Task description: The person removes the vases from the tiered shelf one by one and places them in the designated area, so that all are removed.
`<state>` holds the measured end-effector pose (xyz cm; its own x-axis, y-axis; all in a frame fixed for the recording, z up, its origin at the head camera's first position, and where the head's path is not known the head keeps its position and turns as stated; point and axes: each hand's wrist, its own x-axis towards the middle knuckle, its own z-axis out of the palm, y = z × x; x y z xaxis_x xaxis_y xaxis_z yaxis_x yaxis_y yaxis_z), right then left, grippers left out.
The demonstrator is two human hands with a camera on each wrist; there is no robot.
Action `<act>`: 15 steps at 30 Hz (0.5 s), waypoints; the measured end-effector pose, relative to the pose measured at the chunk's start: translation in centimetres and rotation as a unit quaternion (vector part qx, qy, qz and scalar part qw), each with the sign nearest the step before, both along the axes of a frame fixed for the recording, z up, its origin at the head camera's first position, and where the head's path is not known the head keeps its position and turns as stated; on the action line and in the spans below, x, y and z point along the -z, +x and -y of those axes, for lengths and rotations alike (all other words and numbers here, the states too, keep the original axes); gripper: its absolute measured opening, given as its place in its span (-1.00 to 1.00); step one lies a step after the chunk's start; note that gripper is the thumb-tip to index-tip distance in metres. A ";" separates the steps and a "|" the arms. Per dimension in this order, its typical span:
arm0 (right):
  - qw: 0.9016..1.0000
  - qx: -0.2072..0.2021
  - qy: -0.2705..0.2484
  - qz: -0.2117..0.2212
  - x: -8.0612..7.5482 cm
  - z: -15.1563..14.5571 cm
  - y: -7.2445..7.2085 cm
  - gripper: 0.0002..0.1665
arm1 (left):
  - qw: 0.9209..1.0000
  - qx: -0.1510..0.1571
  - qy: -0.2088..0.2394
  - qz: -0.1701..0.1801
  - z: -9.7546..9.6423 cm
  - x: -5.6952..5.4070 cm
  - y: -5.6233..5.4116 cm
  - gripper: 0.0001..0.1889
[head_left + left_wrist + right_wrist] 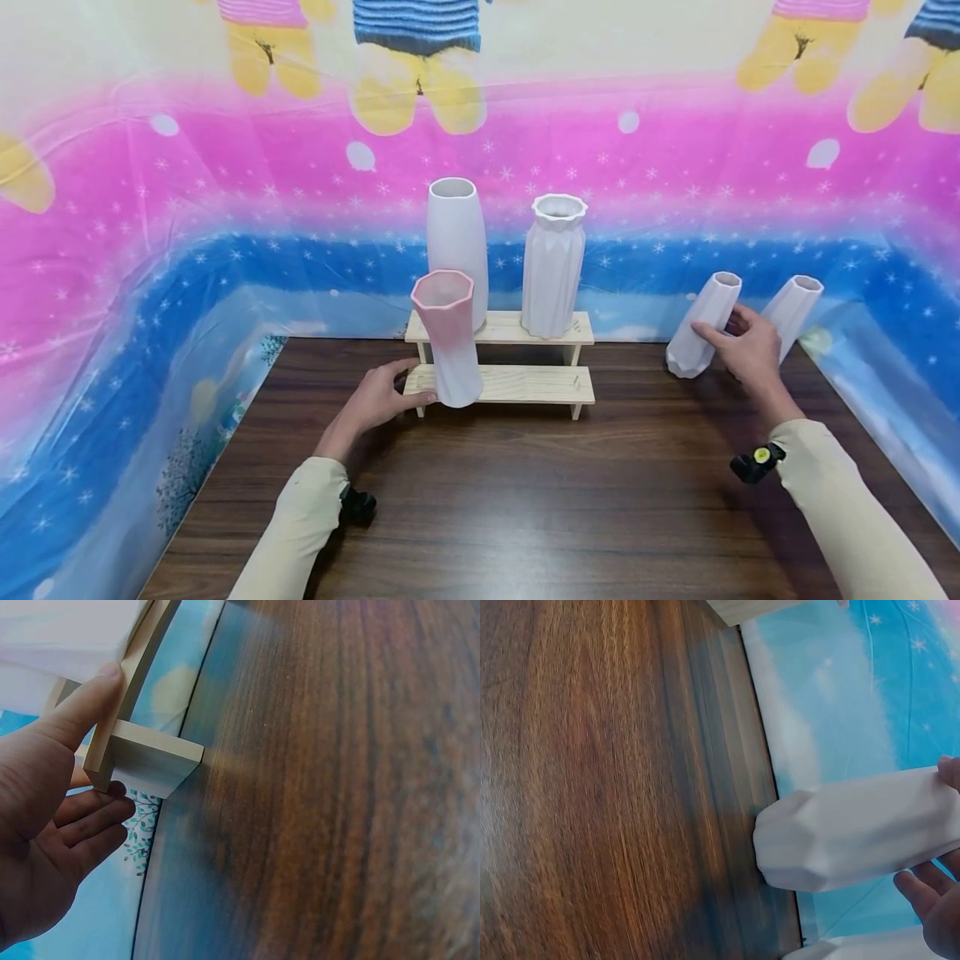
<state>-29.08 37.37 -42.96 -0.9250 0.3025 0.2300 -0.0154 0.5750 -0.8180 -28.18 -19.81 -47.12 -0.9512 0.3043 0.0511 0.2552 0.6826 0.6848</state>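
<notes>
My left hand [377,394] pinches the left end of a two-step wooden stand [536,383], thumb on top of the lower step and fingers below its edge. In the left wrist view the thumb reaches right up to the vase base. A pink-to-white vase [450,342] stands upright on that lower step. My right hand [752,346] grips a white faceted vase [693,337] by its upper part, thumb on the near side. This vase leans to the right, its base close over the table in the right wrist view. Another white vase [797,304] stands behind the right hand, partly hidden.
On the upper step stand a tall smooth white vase [457,233] and a pleated white vase [553,267] with a scalloped rim. The dark wooden table [510,500] ends at a patterned cloth [300,167] along the back and sides.
</notes>
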 end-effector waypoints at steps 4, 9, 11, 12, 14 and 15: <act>1.000 -0.006 0.012 0.005 -0.1 -0.2 0.1 0.01 | 1.000 0.001 0.000 0.001 0.0 0.0 0.0 -0.05; 1.000 -0.019 0.019 0.003 -0.2 -0.6 0.3 0.03 | 1.000 0.000 0.000 0.000 -0.1 0.0 0.0 -0.05; 1.000 -0.024 0.017 0.000 -0.2 -0.7 0.5 0.04 | 1.000 0.000 -0.001 -0.001 -0.1 0.0 0.1 -0.05; 1.000 -0.025 0.015 0.000 -0.2 -0.8 0.5 0.05 | 1.000 -0.001 -0.001 -0.001 -0.1 0.0 0.1 -0.05; 1.000 -0.023 0.010 0.000 -0.3 -0.9 0.8 0.05 | 1.000 -0.002 -0.001 0.000 0.0 -0.1 0.1 -0.05; 1.000 -0.022 0.009 0.001 -0.4 -0.9 1.0 0.05 | 1.000 -0.002 0.000 0.001 0.0 -0.1 0.0 -0.04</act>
<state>-28.08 38.26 -42.55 -0.9374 0.2582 0.2339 -0.0393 0.5886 -0.8074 -28.15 -19.77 -47.01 -0.9524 0.3008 0.0487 0.2510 0.6839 0.6851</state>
